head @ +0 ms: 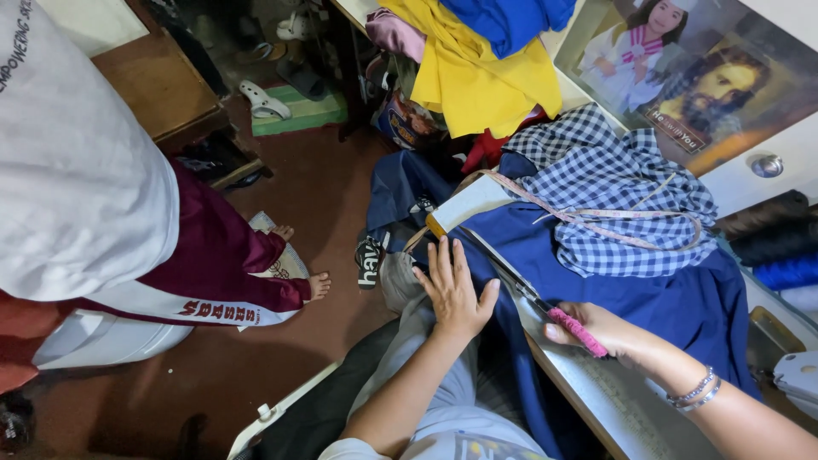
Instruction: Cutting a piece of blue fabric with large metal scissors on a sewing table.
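**A:** Your left hand [453,294] lies flat and open, fingers spread, pressing the navy blue fabric [673,298] where it hangs over the near edge of the tabletop [596,392]. Nothing is held in that grip; it only pins the cloth. Your right hand [609,334] is closed around the pink-wrapped handle of the scissors [545,308], whose blades point along the cloth towards the left hand.

**B:** How should I carry this on well?

**A:** As I judge it, keep the palm firm so the cloth stays taut and smooth ahead of the blades, and keep those spread fingers clear of the tips, which sit quite near them. Let the lower blade ride on the tabletop edge so the line stays straight.

**B:** And the fabric itself?

**A:** It is a deep navy, plain, soft-looking, draped over the tabletop and spilling off the near edge. A blue-and-white checked cloth [613,192] lies bunched on its far part, with a measuring tape [588,217] trailing across both. A pale folded piece [467,207] rests at the fabric's far left corner. Whether a cut line is marked, I cannot tell.
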